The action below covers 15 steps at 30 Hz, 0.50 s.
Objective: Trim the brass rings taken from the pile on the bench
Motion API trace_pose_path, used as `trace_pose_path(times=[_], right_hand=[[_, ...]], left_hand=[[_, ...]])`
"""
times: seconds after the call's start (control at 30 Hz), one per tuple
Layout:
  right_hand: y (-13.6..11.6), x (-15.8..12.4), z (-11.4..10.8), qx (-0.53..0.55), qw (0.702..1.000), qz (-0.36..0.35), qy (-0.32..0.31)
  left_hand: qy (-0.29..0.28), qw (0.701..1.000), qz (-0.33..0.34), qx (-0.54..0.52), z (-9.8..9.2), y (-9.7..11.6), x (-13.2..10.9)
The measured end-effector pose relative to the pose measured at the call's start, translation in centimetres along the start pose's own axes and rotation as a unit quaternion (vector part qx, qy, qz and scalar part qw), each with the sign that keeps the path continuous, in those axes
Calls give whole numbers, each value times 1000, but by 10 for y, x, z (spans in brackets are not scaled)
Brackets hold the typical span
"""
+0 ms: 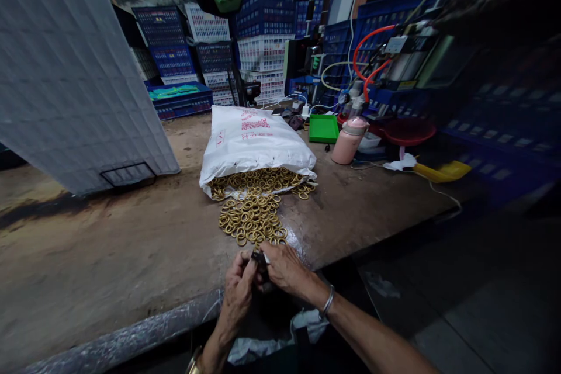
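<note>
Brass-coloured rings spill from the mouth of a white printed sack onto the table. At the table's front edge, just below the pile, my two hands meet. My left hand is closed, its thumb and fingers pinching a small dark piece whose kind I cannot make out. Pressed against the same spot, my right hand has its fingers bent together near the closest rings. What its fingertips hold is hidden.
A tall white padded panel stands at the left. Toward the back right are a green tray, a pink bottle, a red dish and a yellow scoop-like piece. Stacked blue crates fill the background.
</note>
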State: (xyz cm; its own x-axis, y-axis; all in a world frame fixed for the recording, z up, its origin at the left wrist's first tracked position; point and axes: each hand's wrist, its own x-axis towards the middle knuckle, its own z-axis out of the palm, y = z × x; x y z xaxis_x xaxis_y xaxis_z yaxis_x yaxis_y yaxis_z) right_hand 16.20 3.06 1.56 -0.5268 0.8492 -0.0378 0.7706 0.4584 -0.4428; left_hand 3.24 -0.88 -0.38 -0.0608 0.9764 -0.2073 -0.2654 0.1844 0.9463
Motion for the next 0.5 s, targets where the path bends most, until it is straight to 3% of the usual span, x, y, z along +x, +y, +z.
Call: trace_pose_path(times=[0.3,0.5], right_hand=[[-10,-2,2,-22,999,37,7],[-7,-2,5,-6,998,43,42]], left_hand=[[-28,995,-27,-93,-7,-3,0],[-46,989,-36,-139,-10,2,-15]])
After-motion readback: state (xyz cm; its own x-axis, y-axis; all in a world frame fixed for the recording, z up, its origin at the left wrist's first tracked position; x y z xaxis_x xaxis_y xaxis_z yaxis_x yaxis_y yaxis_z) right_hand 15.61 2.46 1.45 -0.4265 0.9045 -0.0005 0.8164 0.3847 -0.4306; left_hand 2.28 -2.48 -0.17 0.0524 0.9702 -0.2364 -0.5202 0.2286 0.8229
